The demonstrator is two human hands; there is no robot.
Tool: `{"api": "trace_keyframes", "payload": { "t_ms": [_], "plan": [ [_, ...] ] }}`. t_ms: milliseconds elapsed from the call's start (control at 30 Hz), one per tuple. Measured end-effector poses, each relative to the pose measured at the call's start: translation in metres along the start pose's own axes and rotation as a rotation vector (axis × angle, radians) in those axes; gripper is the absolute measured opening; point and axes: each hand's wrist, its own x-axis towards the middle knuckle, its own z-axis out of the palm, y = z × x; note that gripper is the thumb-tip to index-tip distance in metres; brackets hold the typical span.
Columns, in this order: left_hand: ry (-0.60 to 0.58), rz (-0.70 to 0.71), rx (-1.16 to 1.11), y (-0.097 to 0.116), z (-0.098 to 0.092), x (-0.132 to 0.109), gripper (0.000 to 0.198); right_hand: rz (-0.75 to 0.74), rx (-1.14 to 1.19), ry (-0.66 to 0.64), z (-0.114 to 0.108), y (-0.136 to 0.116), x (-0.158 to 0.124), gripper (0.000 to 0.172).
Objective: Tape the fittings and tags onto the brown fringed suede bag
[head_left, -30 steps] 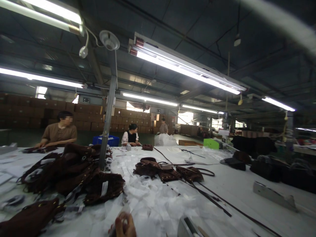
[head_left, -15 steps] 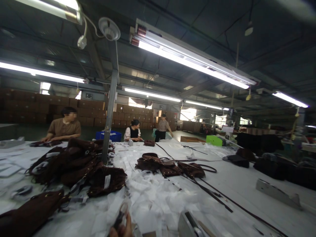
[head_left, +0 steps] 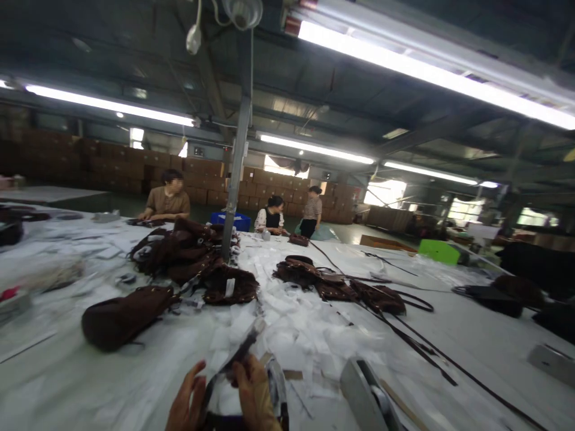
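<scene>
I am seeing the right hand [head_left: 255,386] low in the view, its thumb and fingers clamping on a dark strap [head_left: 240,350]; the strap is slanting up between the two hands at the near edge of the table [head_left: 494,335], its pale upper end pointing away from the person; the left hand [head_left: 186,401] is resting just left of it, fingers spreading apart from one another, though I cannot tell whether they are touching the strap. To the right of the right hand a grey tape dispenser [head_left: 368,395] is standing on the table; beyond the hands, white scraps [head_left: 287,335] are covering much of the middle. I am seeing one brown bag [head_left: 130,317] lying on its side to the left; behind it a heap of brown bags [head_left: 179,251] is piling up beside a metal post [head_left: 236,173]; more bags [head_left: 336,284] are lying right of the post, long thin straps trailing from them. Farther off, a green box [head_left: 439,251] is standing to the right; two people are sitting across the table, and a third is standing near them.
</scene>
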Motion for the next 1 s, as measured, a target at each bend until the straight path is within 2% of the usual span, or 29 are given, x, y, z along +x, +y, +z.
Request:
{"api": "trace_keyframes", "payload": {
  "t_ms": [100, 200, 367, 500, 567, 667, 733, 800, 900, 1000],
  "plan": [
    [-0.265, 0.186, -0.079, 0.030, -0.003, 0.015, 0.049, -0.083, -0.034, -0.090, 0.000, -0.016, -0.002, 0.020],
    [-0.447, 0.203, -0.094, 0.056, 0.001, 0.018, 0.045, -0.117, -0.070, -0.102, 0.001, -0.027, -0.006, 0.015],
    [-0.511, 0.233, -0.098, 0.065, 0.009, 0.006, 0.048, -0.164, -0.302, -0.109, -0.021, -0.036, -0.016, 0.027],
    [-0.455, 0.186, -0.013, 0.067, 0.010, 0.007, 0.048, -0.357, -0.486, -0.012, -0.058, -0.043, -0.022, 0.018],
    [-0.432, 0.161, 0.009, 0.071, 0.011, 0.011, 0.047, -0.525, -0.616, -0.015, -0.073, -0.050, -0.021, 0.031],
    [-0.523, 0.173, 0.003, 0.080, 0.015, 0.013, 0.045, -0.703, -1.003, -0.122, -0.079, -0.060, -0.015, 0.053],
    [-0.600, 0.214, 0.008, 0.087, 0.016, 0.012, 0.045, -0.695, -1.286, -0.211, -0.075, -0.062, -0.008, 0.059],
    [-0.670, 0.232, 0.012, 0.094, 0.014, 0.010, 0.045, -0.616, -1.449, -0.319, -0.069, -0.060, 0.000, 0.047],
    [-0.732, 0.216, -0.002, 0.094, 0.006, 0.009, 0.043, -0.513, -1.490, -0.390, -0.067, -0.055, 0.009, 0.028],
    [-0.744, 0.206, -0.035, 0.083, -0.002, 0.009, 0.041, -0.495, -1.482, -0.372, -0.073, -0.055, 0.014, 0.024]
  ]
}}
